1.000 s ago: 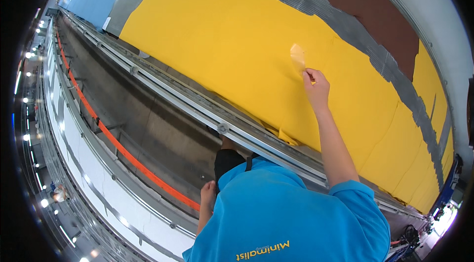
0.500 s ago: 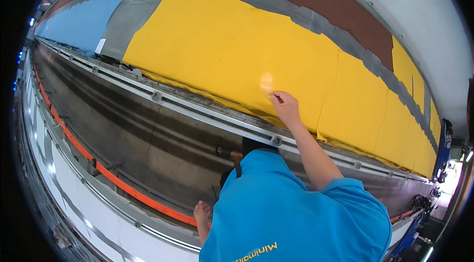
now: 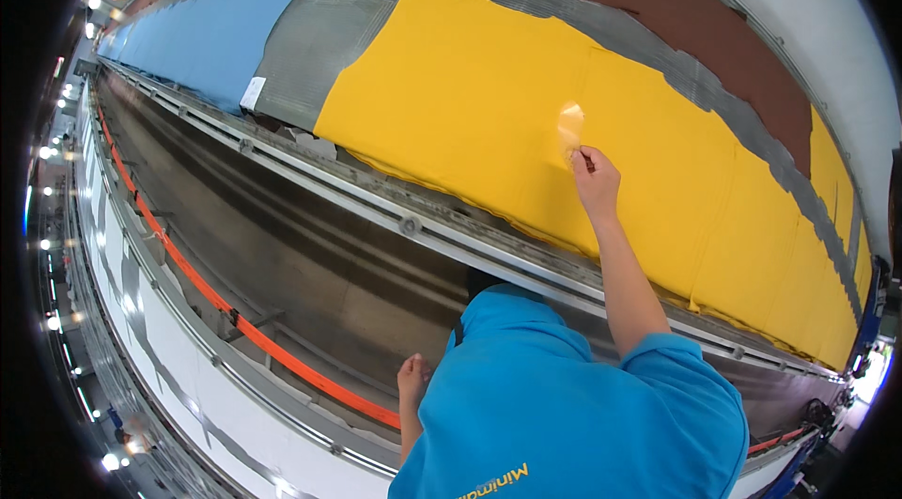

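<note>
- Long grey table (image 3: 301,76) runs slantwise across this bright workshop, a metal rail (image 3: 410,226) along its near edge, and dark floor (image 3: 282,226) below.
- Yellow cloth (image 3: 470,95) covers the middle of it, spread fairly flat, with a few lines and creases toward the right and a ragged far edge.
- Blue cloth (image 3: 207,34) lies off to the left, apart from the yellow, a white card (image 3: 252,92) at its near corner; brown cloth (image 3: 733,57) sits along the far side, beyond a grey strip.
- And the right hand (image 3: 598,179) is out over the yellow, thumb and fingers pinched on the lower end of a clear plastic piece (image 3: 569,123).
- That piece stands up from the fingertips above the cloth; a shadow beside it suggests it's raised, though whether any edge touches, I can't tell.
- Down by the blue shirt (image 3: 564,386), the left hand (image 3: 412,377) hangs well away from the table, fingers curled; whether it holds anything, I can't make out.
- So where do we stand? Spreading the yellow looks done, I'd judge; the clear piece is in the grip, not let go, so handling it looks unfinished.
</note>
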The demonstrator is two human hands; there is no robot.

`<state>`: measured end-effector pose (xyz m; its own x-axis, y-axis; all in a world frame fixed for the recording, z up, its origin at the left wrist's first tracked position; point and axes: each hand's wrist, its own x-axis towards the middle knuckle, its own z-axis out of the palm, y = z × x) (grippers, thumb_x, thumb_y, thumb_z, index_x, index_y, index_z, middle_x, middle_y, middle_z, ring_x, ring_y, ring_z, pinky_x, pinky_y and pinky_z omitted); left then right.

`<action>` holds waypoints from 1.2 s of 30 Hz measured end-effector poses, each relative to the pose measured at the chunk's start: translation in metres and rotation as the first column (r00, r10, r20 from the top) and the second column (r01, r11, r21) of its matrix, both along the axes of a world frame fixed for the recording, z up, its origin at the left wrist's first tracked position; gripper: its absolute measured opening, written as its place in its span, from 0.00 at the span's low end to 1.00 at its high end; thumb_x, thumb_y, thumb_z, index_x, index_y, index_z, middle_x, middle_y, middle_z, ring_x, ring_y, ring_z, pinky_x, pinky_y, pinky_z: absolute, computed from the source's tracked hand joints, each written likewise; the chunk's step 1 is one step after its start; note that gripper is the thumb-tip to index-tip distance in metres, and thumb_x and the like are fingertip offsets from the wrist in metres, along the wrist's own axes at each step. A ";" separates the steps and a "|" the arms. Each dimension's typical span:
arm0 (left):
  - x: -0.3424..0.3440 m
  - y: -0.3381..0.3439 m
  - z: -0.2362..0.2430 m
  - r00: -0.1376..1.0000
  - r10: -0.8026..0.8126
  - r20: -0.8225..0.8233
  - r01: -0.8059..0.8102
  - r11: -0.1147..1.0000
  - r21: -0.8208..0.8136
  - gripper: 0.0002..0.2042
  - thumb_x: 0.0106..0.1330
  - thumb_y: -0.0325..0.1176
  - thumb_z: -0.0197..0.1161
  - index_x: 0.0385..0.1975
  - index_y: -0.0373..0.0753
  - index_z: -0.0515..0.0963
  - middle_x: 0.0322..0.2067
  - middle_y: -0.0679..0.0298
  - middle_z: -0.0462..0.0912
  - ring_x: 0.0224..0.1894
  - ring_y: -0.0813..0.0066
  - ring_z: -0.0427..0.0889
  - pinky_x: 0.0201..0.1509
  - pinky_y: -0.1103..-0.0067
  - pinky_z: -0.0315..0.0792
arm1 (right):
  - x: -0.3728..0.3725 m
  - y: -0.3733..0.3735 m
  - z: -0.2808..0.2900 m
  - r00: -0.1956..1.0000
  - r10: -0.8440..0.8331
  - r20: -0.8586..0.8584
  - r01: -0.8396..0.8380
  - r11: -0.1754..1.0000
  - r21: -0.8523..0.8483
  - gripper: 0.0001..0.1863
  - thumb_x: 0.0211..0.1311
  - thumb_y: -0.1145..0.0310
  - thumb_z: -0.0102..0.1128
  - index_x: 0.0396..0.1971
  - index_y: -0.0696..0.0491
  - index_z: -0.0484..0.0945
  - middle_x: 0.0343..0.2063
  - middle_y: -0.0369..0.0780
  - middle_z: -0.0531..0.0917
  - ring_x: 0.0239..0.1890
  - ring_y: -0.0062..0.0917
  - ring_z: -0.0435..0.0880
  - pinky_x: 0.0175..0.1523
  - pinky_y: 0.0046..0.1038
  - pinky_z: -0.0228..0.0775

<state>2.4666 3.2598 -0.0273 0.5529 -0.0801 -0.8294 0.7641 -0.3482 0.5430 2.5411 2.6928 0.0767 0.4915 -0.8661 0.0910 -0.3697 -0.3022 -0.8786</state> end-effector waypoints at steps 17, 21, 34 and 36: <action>0.173 -0.003 0.090 0.990 -0.141 0.001 0.133 0.941 0.312 0.20 0.72 0.45 0.57 0.48 0.30 0.77 0.35 0.61 0.83 0.37 0.73 0.81 0.43 0.80 0.74 | 0.165 -0.118 -0.012 0.950 -0.213 -0.228 0.105 0.907 -0.407 0.13 0.63 0.70 0.58 0.46 0.56 0.81 0.41 0.44 0.82 0.38 0.34 0.83 0.44 0.31 0.76; 0.243 -0.046 0.087 0.932 -0.320 0.171 0.264 0.921 0.287 0.20 0.73 0.42 0.58 0.53 0.31 0.76 0.41 0.60 0.84 0.44 0.75 0.81 0.51 0.79 0.73 | 0.188 -0.154 -0.031 0.876 -0.252 -0.411 0.011 0.862 -0.507 0.17 0.61 0.69 0.56 0.50 0.55 0.80 0.46 0.46 0.81 0.48 0.40 0.81 0.50 0.38 0.75; 0.335 0.060 0.055 0.959 -0.218 0.181 0.158 0.943 0.294 0.20 0.72 0.45 0.57 0.48 0.31 0.80 0.39 0.58 0.85 0.42 0.74 0.81 0.47 0.78 0.74 | 0.425 -0.085 -0.025 0.760 -0.054 -0.648 -0.109 0.972 -0.208 0.18 0.58 0.69 0.52 0.47 0.52 0.83 0.44 0.49 0.84 0.48 0.45 0.82 0.51 0.42 0.74; 0.326 0.117 0.047 0.969 -0.224 0.101 0.175 0.919 0.354 0.19 0.72 0.45 0.57 0.44 0.32 0.80 0.33 0.60 0.83 0.36 0.74 0.81 0.40 0.77 0.75 | 0.458 -0.070 -0.022 0.749 -0.045 -0.661 -0.151 0.960 -0.237 0.17 0.58 0.69 0.52 0.46 0.52 0.83 0.43 0.49 0.84 0.48 0.45 0.82 0.51 0.41 0.74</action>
<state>2.7922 3.3765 0.0193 0.6645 0.0723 -0.7438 0.5864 -0.6674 0.4590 2.9990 2.6227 0.0542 0.5578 -0.8281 -0.0554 -0.7982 -0.5169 -0.3094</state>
